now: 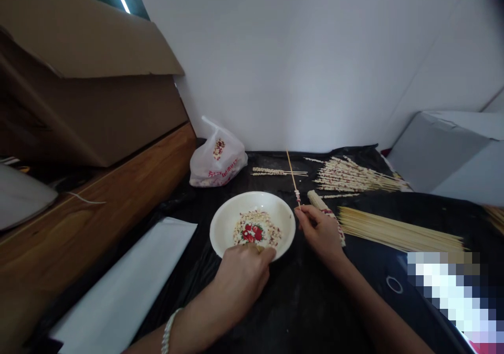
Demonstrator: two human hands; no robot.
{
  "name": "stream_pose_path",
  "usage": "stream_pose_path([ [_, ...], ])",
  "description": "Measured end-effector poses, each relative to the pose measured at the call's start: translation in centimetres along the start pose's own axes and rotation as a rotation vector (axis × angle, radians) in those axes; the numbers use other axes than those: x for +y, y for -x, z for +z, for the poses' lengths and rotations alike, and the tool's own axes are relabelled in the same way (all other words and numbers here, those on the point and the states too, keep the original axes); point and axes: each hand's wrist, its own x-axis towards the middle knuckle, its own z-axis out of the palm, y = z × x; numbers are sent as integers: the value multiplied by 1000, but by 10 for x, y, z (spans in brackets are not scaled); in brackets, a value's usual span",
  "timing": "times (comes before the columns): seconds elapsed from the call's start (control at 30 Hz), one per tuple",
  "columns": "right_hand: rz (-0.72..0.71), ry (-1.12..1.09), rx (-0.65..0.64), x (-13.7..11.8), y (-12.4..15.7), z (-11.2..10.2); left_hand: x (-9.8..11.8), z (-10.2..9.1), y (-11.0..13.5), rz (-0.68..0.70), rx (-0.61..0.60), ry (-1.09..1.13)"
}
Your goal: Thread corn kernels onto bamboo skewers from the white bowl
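- Head view: the landmark is the white bowl point(284, 215) in front of you, standing on a black sheet point(291, 301); loose kernels point(271, 231) lie scattered around the strawberry print on its bottom.
- Your left hand point(241, 276) reaches over the near rim of the bowl, fingers curled down among the kernels; whether they grip one, you cannot tell from here, since the back of the hand hides the tips. A pale bracelet point(167, 333) circles that wrist.
- Your right hand point(321, 236) is just right of the bowl, thumb and fingertips pinched together on the lower part of a thin skewer point(292, 169).
- That skewer stands tilted at the bowl's right side, its upper end leaning away from you; a short row of white and dark red kernels is threaded low on it, just above your fingers.
- Right of the bowl, partly behind your right hand, lies a corn cob point(316, 200); farther right is a bundle of bare sticks point(397, 229).
- Beyond the bowl lies a small group of filled skewers point(270, 172), with a larger pile point(346, 174) off to the right.
- Beyond the bowl to the left sits a plastic bag point(218, 159); nearer you on that side lies a folded white sheet point(129, 280).
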Motion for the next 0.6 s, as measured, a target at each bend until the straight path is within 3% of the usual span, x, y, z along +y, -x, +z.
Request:
stream_pose_path([
  [0.13, -5, 51, 16, 6, -3, -1, 0, 0, 16, 112, -57, 244],
  [0.2, -9, 77, 15, 8, -4, -2, -10, -2, 7, 172, -104, 493],
  [0.27, -16, 94, 6, 9, -4, -2, -26, -1, -14, 159, -58, 633],
  [0.37, -28, 109, -18, 11, -3, 0, -51, 7, -55, 44, 135, 561],
  [0.43, -36, 115, -36, 13, -1, 2, -61, 15, -77, 24, 197, 452],
  [0.5, -43, 123, -51, 16, -1, 4, -64, 21, -90, 35, 201, 384],
  [0.6, -49, 133, -61, 19, -1, 5, -60, 28, -92, 78, 96, 393],
])
